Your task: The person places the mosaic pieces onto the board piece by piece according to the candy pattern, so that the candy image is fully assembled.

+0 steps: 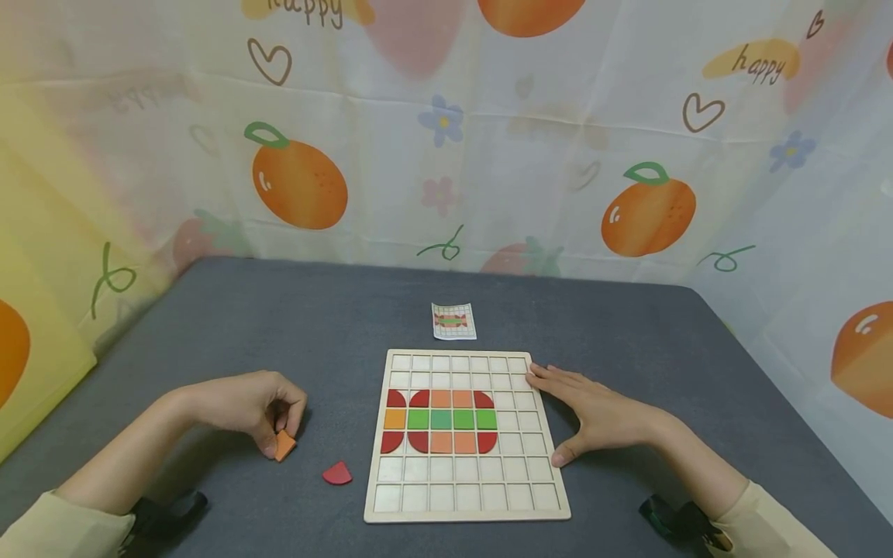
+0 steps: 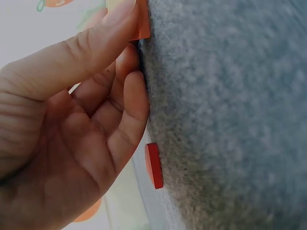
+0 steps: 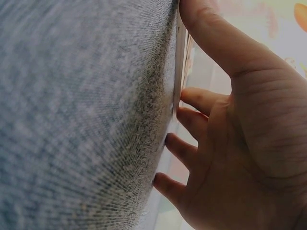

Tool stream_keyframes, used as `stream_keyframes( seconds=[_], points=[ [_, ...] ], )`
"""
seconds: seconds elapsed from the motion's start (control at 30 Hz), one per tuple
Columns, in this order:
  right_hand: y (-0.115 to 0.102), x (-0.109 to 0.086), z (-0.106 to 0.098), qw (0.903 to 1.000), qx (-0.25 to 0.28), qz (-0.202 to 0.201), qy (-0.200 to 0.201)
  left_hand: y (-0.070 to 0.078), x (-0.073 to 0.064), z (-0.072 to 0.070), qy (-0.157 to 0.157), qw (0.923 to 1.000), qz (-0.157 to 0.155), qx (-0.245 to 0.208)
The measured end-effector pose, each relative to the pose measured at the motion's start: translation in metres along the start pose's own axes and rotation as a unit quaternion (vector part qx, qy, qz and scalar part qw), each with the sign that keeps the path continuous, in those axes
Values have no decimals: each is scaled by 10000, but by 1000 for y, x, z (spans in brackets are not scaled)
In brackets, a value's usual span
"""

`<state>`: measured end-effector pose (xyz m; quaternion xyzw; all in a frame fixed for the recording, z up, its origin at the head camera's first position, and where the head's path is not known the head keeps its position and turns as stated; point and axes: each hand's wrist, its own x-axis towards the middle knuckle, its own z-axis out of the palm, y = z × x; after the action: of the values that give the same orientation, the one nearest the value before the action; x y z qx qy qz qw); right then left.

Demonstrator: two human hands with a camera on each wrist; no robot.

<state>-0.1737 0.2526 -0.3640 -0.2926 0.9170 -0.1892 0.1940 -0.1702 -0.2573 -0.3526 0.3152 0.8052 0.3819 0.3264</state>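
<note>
My left hand (image 1: 261, 407) pinches an orange square tile (image 1: 284, 445) between thumb and fingers, low over the table left of the board. In the left wrist view that orange tile (image 2: 144, 21) shows at the thumb tip. A red quarter-round tile (image 1: 338, 473) lies on the table between that hand and the board. The wooden grid board (image 1: 467, 496) holds red, salmon, green and orange tiles in three rows, with an orange tile (image 1: 394, 419) at the left end of the middle row. My right hand (image 1: 596, 411) rests with spread fingers at the board's right edge, touching it.
Behind the board lies a small pattern card (image 1: 454, 322) with a printed candy-like figure on a grid. The dark grey table (image 1: 314, 310) runs back to a fruit-printed curtain (image 1: 446, 178), which also hangs at both sides.
</note>
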Motion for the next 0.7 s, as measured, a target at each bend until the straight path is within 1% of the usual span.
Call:
stream_keyframes(
  seconds=[0.27, 0.4, 0.5, 0.6, 0.7],
  points=[
    [0, 0, 0, 10000, -29, -34, 8, 3, 4, 0, -183, 9995, 165, -217],
    [-1, 0, 0, 10000, -26, -35, 8, 5, 5, 1, -189, 9996, 136, -148],
    [-1, 0, 0, 10000, -23, -37, 3, 7, 8, 3, -136, 9998, 145, -46],
    [-1, 0, 0, 10000, -8, -41, -7, 11, 13, 6, -86, 9998, 190, 37],
    [-2, 0, 0, 10000, 17, -38, -12, 17, 18, 9, -29, 9994, 315, 142]
  ],
)
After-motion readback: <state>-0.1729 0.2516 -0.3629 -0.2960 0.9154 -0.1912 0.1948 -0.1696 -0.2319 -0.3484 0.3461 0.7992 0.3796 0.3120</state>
